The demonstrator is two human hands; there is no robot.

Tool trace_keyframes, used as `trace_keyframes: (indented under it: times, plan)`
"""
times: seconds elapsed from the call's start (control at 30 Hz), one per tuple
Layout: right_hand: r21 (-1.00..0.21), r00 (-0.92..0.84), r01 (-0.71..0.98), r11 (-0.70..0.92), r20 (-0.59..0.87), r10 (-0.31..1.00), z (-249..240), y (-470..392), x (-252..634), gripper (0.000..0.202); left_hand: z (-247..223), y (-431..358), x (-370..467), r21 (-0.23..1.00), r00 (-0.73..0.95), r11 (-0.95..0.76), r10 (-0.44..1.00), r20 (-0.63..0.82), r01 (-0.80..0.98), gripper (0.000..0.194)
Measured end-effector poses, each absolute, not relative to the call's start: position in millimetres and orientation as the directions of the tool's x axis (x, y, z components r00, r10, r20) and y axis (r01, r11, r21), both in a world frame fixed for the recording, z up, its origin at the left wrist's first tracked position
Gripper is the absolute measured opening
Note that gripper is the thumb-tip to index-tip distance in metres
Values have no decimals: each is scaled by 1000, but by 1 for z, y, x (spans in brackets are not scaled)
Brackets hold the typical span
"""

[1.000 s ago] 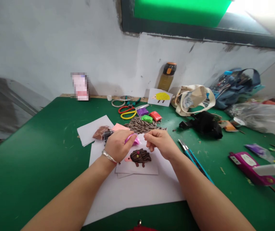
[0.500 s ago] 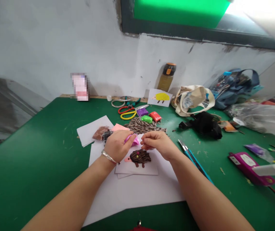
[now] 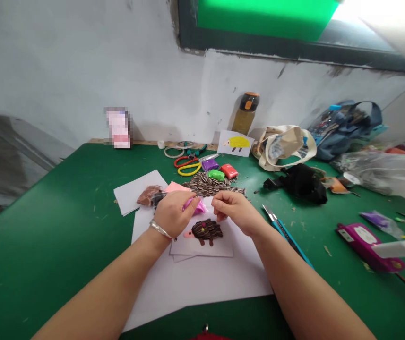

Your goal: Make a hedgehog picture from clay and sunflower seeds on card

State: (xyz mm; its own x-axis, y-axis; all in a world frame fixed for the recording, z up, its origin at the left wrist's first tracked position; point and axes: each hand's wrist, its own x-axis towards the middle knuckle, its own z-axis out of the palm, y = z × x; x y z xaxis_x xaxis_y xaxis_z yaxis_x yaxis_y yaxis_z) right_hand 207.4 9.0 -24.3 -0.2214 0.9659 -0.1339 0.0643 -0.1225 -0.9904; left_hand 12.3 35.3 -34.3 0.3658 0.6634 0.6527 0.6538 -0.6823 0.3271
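Note:
My left hand (image 3: 174, 212) is closed on a bright pink clay packet (image 3: 200, 206), which shows past the fingertips. To its right, my right hand (image 3: 236, 210) is closed in a pinch; anything between the fingertips is too small to make out. Just below both hands lies a white card (image 3: 184, 248) bearing a hedgehog (image 3: 207, 231) with a dark, seed-covered back, a pink face, brown feet and small red and yellow dots. Larger white paper (image 3: 202, 283) lies beneath the card. Behind the hands is a heap of sunflower seeds (image 3: 205, 185).
Brown clay (image 3: 148, 195), purple (image 3: 210, 164), green (image 3: 216, 175) and red (image 3: 229, 171) packets lie around the seeds. Scissors (image 3: 190, 167) are beyond. A utility knife (image 3: 289, 238) and a magenta glue gun-like device (image 3: 368, 248) lie right. A bottle (image 3: 245, 113) stands behind a yellow hedgehog picture (image 3: 236, 143).
My right hand has shifted slightly up and right, and its fingers have drawn closer together. My left hand stays in place with the pink packet.

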Motion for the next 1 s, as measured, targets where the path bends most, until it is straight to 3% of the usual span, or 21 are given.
trace_keyframes:
  times: [0.4,0.53,0.7,0.83,1.0]
  plan:
    - [-974,-295,219,-64,-128,947,-22,6,208,27,-30,34,13,309,386,-698,648,657,646,22]
    - [-959,-314,282,-13,-105,944,-23,6,208,13,-31,35,13,299,388,-700,642,661,649,22]
    - [-853,-295,512,95,-70,953,-19,3,209,26,-34,38,12,305,387,-695,650,655,651,22]
    - [-699,-286,683,214,13,958,-14,-7,209,17,-34,37,13,307,400,-693,659,636,653,22]
    - [-665,-310,683,303,112,944,-25,-19,204,18,-34,36,14,299,405,-704,646,648,644,22]
